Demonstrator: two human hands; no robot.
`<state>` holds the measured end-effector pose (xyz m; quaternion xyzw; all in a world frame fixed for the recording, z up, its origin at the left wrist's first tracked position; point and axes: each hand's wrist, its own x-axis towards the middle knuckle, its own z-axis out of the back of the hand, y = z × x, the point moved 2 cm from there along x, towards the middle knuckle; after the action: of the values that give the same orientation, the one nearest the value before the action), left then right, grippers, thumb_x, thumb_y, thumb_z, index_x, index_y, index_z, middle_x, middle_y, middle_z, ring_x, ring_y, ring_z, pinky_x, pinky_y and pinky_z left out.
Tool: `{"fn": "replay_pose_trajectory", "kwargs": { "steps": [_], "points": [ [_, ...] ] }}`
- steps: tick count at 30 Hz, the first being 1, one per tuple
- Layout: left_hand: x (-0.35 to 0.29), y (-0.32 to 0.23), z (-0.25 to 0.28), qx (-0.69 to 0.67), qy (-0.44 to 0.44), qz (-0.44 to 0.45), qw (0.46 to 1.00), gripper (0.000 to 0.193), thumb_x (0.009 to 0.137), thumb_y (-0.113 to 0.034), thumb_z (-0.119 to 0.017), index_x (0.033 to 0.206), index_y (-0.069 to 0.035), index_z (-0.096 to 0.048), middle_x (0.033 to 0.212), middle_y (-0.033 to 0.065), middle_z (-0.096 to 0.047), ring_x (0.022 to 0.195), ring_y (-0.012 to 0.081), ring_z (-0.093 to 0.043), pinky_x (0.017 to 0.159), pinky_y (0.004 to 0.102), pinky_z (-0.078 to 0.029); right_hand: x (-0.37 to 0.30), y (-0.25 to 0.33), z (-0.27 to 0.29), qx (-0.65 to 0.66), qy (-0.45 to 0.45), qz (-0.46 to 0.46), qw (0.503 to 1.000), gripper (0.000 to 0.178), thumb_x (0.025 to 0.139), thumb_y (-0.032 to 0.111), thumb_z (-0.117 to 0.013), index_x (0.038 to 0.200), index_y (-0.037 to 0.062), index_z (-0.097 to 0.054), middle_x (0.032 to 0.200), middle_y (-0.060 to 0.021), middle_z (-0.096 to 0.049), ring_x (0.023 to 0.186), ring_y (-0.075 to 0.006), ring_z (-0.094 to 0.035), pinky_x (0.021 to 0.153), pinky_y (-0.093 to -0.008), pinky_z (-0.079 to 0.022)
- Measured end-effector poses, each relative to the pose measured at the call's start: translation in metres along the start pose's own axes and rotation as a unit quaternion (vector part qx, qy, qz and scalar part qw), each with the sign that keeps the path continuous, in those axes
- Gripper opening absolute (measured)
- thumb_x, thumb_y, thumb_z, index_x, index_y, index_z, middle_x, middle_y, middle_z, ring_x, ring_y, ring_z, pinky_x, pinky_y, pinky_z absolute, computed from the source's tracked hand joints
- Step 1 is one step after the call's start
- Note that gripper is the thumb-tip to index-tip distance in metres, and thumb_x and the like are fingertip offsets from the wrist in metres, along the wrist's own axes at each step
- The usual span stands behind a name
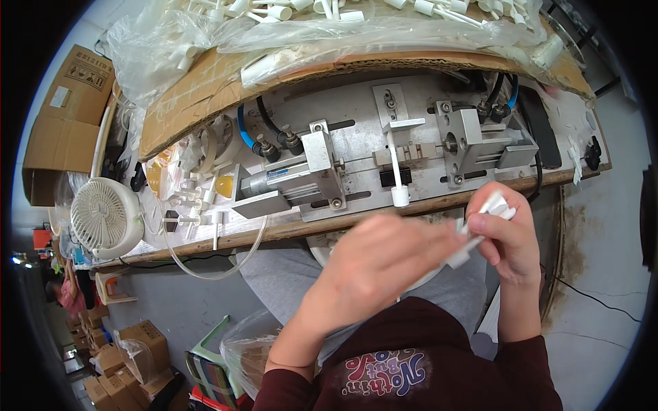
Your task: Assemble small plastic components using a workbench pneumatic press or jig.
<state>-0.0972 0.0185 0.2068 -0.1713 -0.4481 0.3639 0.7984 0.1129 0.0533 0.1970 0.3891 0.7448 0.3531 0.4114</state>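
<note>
My right hand (506,236) is closed around several white plastic capped stems (499,205), held in front of the bench edge. Beside it, my left hand (380,257) is smeared by motion, its fingertips close to a white piece (460,255) at the right hand; whether it grips that piece I cannot tell. Beyond the hands, a metal clamping fixture (356,181) is mounted on the bench. A white capped stem (395,171) lies across its middle, the cap toward me.
Two pneumatic cylinders (274,179) with blue and black hoses flank the fixture. Behind stands a cardboard tray (205,82) heaped with white stems (277,12). A small white fan (106,218) and loose white parts (199,198) are at left. A dark phone-like slab (540,130) lies right.
</note>
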Motion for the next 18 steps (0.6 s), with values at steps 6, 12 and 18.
{"fn": "replay_pose_trajectory", "kwargs": {
  "steps": [6,12,18],
  "points": [
    [-0.005,-0.011,0.015,-0.059,-0.007,0.060,0.996,0.033,0.071,0.000,-0.080,0.103,-0.004,-0.076,0.096,0.0079,-0.072,0.082,0.0213,-0.070,0.067,0.0315,-0.055,0.004,-0.004,-0.010,0.045,0.006,0.015,0.999,0.019,0.085,-0.005,-0.071,0.103,-0.0027,-0.064,0.078,-0.0055,-0.066,0.044,-0.0039,-0.050,0.040,-0.0169,-0.038],
    [-0.010,0.009,0.002,0.183,-0.062,0.122,0.974,0.031,0.072,0.004,-0.079,0.101,-0.002,-0.073,0.106,0.0076,-0.071,0.083,0.0220,-0.068,0.070,0.0314,-0.055,0.004,-0.012,0.000,0.051,-0.017,0.089,0.995,0.014,0.087,-0.005,-0.070,0.096,0.0008,-0.062,0.080,-0.0058,-0.064,0.048,-0.0047,-0.053,0.042,-0.0181,-0.038],
    [-0.002,0.012,-0.011,0.253,-0.007,0.086,0.964,0.021,0.078,-0.007,-0.079,0.098,-0.002,-0.073,0.111,0.0056,-0.073,0.074,0.0185,-0.067,0.064,0.0304,-0.051,0.001,-0.012,0.000,0.064,-0.013,0.096,0.993,0.014,0.087,-0.006,-0.070,0.096,0.0010,-0.062,0.086,-0.0085,-0.064,0.049,-0.0060,-0.053,0.044,-0.0188,-0.040]
  ]
}}
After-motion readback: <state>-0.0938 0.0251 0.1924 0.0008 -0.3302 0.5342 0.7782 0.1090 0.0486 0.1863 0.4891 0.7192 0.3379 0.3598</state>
